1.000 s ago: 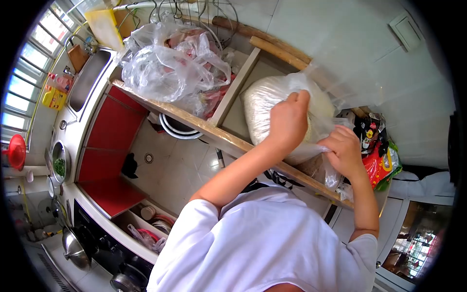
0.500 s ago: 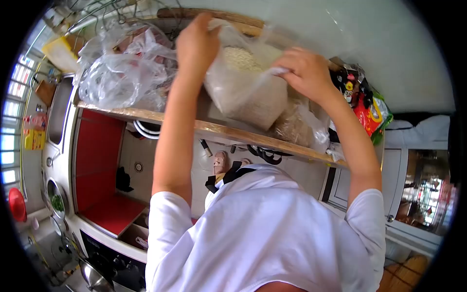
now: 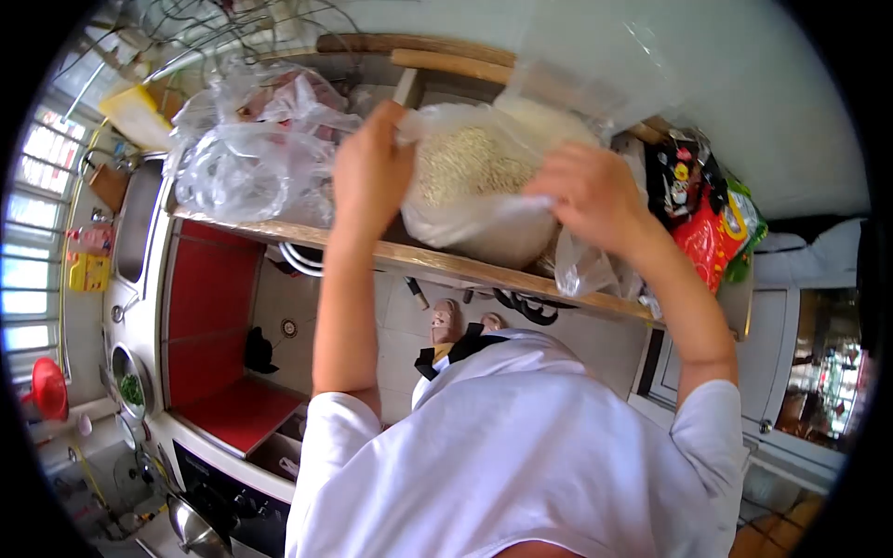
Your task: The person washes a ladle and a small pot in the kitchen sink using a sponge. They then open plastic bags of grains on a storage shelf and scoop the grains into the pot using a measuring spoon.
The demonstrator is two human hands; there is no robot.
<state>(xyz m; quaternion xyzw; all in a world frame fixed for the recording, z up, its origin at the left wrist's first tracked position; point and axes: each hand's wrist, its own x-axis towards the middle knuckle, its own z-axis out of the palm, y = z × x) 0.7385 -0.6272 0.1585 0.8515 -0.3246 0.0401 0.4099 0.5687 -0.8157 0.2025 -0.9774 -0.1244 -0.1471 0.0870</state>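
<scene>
A clear plastic bag [image 3: 479,228] of pale grain [image 3: 465,166] sits on the wooden shelf with its mouth wide apart. My left hand [image 3: 374,172] is closed on the left edge of the bag's mouth. On the opposite edge, my right hand [image 3: 586,191] pinches the plastic between thumb and fingers. The grain shows between my hands. Below my right hand lies another clear plastic bag [image 3: 586,265], partly hidden by the grain bag and my wrist.
Crumpled plastic bags [image 3: 246,167] lie at the shelf's left. Colourful packets [image 3: 707,223] stand at its right end. The shelf's front edge [image 3: 446,267] runs between me and the bags. A sink [image 3: 139,223] and a stove [image 3: 223,488] are on my left.
The bag's mouth is spread wider and tipped toward me, so more grain shows. My left hand has come down and nearer; my right hand has moved slightly down and right.
</scene>
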